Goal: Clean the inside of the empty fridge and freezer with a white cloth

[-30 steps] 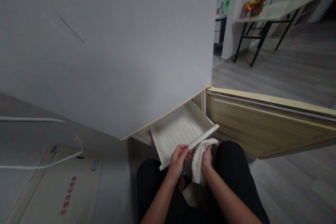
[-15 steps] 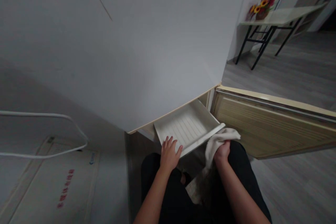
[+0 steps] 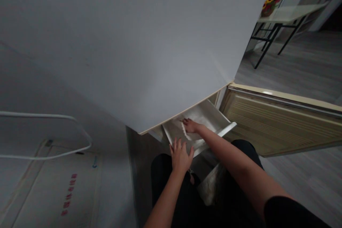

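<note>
L hand (image 3: 181,156): fingers apart, at drwr (image 3: 226,130) rim | R hand (image 3: 191,126): fingers blurred, can't tell grip | cloth (image 3: 188,135) part-hid

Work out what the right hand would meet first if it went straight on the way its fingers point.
The right hand would probably meet the drawer's left side wall first. The white panel hides the far end of that line, so the depth is unclear.

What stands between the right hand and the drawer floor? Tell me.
Only the white cloth, under the right hand, visibly separates it from the drawer floor; the left hand is aside, at the front edge.
</note>
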### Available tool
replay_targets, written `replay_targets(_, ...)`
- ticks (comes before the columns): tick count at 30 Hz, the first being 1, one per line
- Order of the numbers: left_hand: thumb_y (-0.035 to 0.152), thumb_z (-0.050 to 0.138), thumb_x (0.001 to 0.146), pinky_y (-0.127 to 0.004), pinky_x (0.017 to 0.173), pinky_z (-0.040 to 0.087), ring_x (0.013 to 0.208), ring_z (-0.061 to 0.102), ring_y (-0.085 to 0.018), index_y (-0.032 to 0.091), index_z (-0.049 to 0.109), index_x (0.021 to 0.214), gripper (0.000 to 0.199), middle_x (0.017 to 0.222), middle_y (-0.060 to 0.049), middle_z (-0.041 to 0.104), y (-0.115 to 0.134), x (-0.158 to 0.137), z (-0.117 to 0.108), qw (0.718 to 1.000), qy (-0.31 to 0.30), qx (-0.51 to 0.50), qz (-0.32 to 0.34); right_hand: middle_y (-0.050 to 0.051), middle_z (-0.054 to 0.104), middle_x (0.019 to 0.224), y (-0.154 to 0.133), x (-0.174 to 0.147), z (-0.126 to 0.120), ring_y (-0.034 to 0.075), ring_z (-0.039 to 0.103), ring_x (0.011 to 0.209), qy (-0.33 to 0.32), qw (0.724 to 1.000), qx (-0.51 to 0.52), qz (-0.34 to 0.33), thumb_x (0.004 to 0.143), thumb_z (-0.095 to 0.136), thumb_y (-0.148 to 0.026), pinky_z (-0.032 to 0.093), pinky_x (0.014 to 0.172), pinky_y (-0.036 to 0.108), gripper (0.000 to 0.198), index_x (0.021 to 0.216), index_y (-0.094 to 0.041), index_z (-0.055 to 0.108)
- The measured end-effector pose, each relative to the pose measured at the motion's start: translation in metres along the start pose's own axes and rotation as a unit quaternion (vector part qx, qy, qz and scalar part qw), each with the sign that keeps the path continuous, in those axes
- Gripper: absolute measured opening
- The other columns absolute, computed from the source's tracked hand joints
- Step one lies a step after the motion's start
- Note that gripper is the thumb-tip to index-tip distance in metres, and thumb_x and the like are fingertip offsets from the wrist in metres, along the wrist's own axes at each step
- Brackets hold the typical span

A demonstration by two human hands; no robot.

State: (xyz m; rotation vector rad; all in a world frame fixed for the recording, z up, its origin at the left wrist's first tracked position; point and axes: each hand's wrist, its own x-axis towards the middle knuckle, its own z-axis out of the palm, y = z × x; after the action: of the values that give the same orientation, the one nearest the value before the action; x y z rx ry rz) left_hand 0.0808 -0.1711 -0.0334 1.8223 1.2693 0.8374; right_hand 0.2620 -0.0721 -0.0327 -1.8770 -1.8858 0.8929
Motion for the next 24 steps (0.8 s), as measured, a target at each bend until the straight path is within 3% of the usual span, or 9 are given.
replay_targets(2, 0.033, 0.076, 0.078, -0.057, 0.125, -0.004, 0.150, 0.029, -0.035, 0.026, 0.068, 0.092, 0.018, 0.135, -0.015, 0.062, -0.002, 0.000, -0.001, 1.000, -0.003, -0.005, -0.007, 0.019, 0.030, 0.163, -0.016, 0.018, 0.030, 0.042, 0.019, 0.153, -0.074, 0.995, -0.068, 0.001, 0.085, 0.065, -0.040, 0.015, 0.120, 0.065, 0.069, 0.148, -0.016, 0.051)
replay_targets(4, 0.036, 0.075, 0.079, -0.056, 0.125, 0.000, 0.149, 0.030, -0.035, 0.026, 0.067, 0.094, 0.020, 0.133, -0.015, 0.062, -0.004, 0.000, -0.002, 1.000, -0.005, 0.009, -0.007, 0.019, 0.009, 0.168, -0.025, 0.033, 0.056, 0.046, -0.001, 0.154, -0.092, 0.987, -0.134, -0.013, 0.085, 0.065, -0.042, 0.005, 0.118, 0.070, 0.081, 0.157, -0.019, 0.038)
replay_targets(6, 0.039, 0.075, 0.079, -0.057, 0.125, 0.007, 0.150, 0.028, -0.036, 0.025, 0.066, 0.097, 0.024, 0.137, -0.016, 0.059, -0.007, 0.000, -0.003, 0.999, -0.005, 0.037, 0.002, 0.016, 0.000, 0.169, -0.027, 0.048, 0.072, 0.044, -0.006, 0.154, -0.099, 0.975, -0.194, -0.038, 0.091, 0.057, -0.037, 0.001, 0.119, 0.069, 0.077, 0.161, -0.020, 0.029)
replay_targets(8, 0.041, 0.074, 0.080, -0.059, 0.124, 0.012, 0.153, 0.021, -0.037, 0.025, 0.066, 0.101, 0.028, 0.147, -0.016, 0.050, -0.009, 0.000, -0.003, 0.998, 0.002, 0.060, 0.014, 0.015, 0.005, 0.170, -0.023, 0.062, 0.077, 0.041, 0.000, 0.156, -0.103, 0.971, -0.209, -0.058, 0.094, 0.049, -0.031, 0.001, 0.121, 0.065, 0.069, 0.160, -0.021, 0.031)
replay_targets(11, 0.037, 0.071, 0.082, -0.062, 0.123, 0.013, 0.155, 0.014, -0.038, 0.024, 0.066, 0.104, 0.026, 0.158, -0.016, 0.039, -0.010, 0.000, -0.002, 0.996, 0.012, 0.087, 0.024, 0.013, 0.011, 0.170, 0.000, 0.075, 0.062, 0.040, 0.005, 0.156, -0.112, 0.973, -0.194, -0.056, 0.091, 0.056, -0.045, -0.004, 0.120, 0.066, 0.076, 0.160, -0.027, 0.030)
replay_targets(13, 0.034, 0.072, 0.081, -0.061, 0.123, 0.013, 0.155, 0.015, -0.038, 0.024, 0.066, 0.102, 0.023, 0.158, -0.016, 0.040, -0.007, 0.000, -0.001, 0.996, 0.014, 0.085, 0.022, 0.013, 0.009, 0.170, 0.026, 0.075, 0.041, 0.042, 0.000, 0.155, -0.097, 0.978, -0.185, -0.006, 0.085, 0.061, -0.059, -0.009, 0.117, 0.069, 0.090, 0.162, -0.029, 0.024)
replay_targets(17, 0.031, 0.074, 0.079, -0.059, 0.125, 0.013, 0.155, 0.017, -0.036, 0.025, 0.067, 0.097, 0.020, 0.154, -0.014, 0.045, -0.003, 0.001, -0.001, 0.998, 0.023, 0.054, 0.017, 0.013, -0.012, 0.170, 0.092, 0.056, -0.004, 0.042, -0.013, 0.154, -0.048, 0.973, -0.161, 0.157, 0.086, 0.055, -0.071, -0.006, 0.118, 0.067, 0.102, 0.164, -0.028, 0.006)
replay_targets(19, 0.031, 0.074, 0.078, -0.059, 0.125, 0.014, 0.154, 0.019, -0.037, 0.025, 0.067, 0.097, 0.020, 0.153, -0.014, 0.046, -0.004, 0.002, -0.001, 0.998, 0.032, 0.044, 0.022, 0.011, -0.023, 0.167, 0.116, 0.047, -0.015, 0.038, -0.016, 0.154, -0.062, 0.970, -0.144, 0.184, 0.083, 0.059, -0.072, 0.001, 0.121, 0.060, 0.111, 0.163, -0.028, -0.005)
replay_targets(24, 0.033, 0.071, 0.082, -0.061, 0.123, 0.018, 0.155, 0.015, -0.040, 0.023, 0.067, 0.103, 0.023, 0.155, -0.017, 0.044, -0.009, 0.000, 0.004, 0.990, 0.035, 0.120, 0.060, 0.014, -0.036, 0.161, 0.113, 0.043, -0.005, 0.045, -0.024, 0.150, -0.079, 0.955, -0.141, 0.249, 0.072, 0.066, -0.077, 0.000, 0.116, 0.070, 0.132, 0.159, -0.027, -0.019)
